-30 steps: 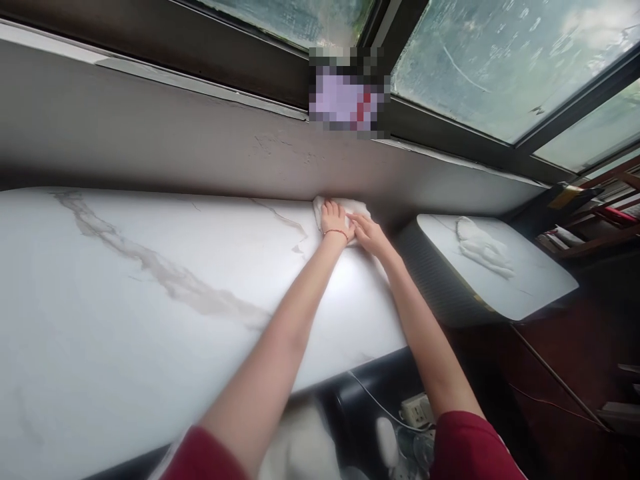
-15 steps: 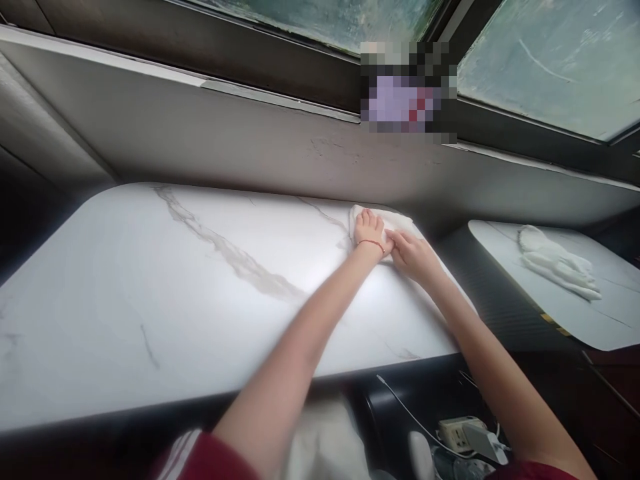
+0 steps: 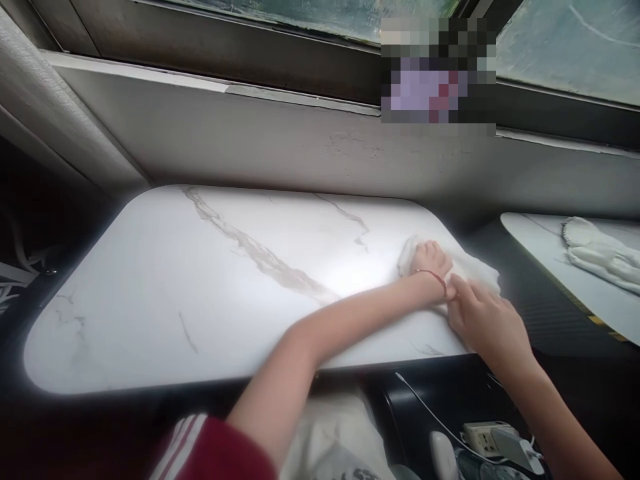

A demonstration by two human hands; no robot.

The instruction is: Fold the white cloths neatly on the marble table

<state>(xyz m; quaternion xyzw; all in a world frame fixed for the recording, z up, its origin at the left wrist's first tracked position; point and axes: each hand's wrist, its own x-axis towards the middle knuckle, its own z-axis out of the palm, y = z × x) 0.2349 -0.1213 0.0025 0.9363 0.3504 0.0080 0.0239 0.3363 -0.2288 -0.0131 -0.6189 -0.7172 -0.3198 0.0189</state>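
A folded white cloth (image 3: 475,270) lies at the right end of the white marble-patterned tabletop (image 3: 150,280), part of it over the edge. My left hand (image 3: 433,267), with a thin red bracelet at the wrist, presses down on the cloth, its fingers bent close together into the fabric. Beside it, my right hand (image 3: 483,317) is closed at the cloth's near side, thumb and forefinger by the left wrist. The right hand's fingertips are partly hidden.
A second marble-patterned tabletop (image 3: 543,247) stands at the right, bearing a crumpled white cloth (image 3: 600,257). Below the near edge are a white cable (image 3: 425,407), a power strip (image 3: 485,437) and a pale bag (image 3: 335,433). A wall (image 3: 280,147) runs along the back under windows.
Both hands have moved the cloth along the tabletop's right end toward the near edge. The view has shifted, showing more of the left end.
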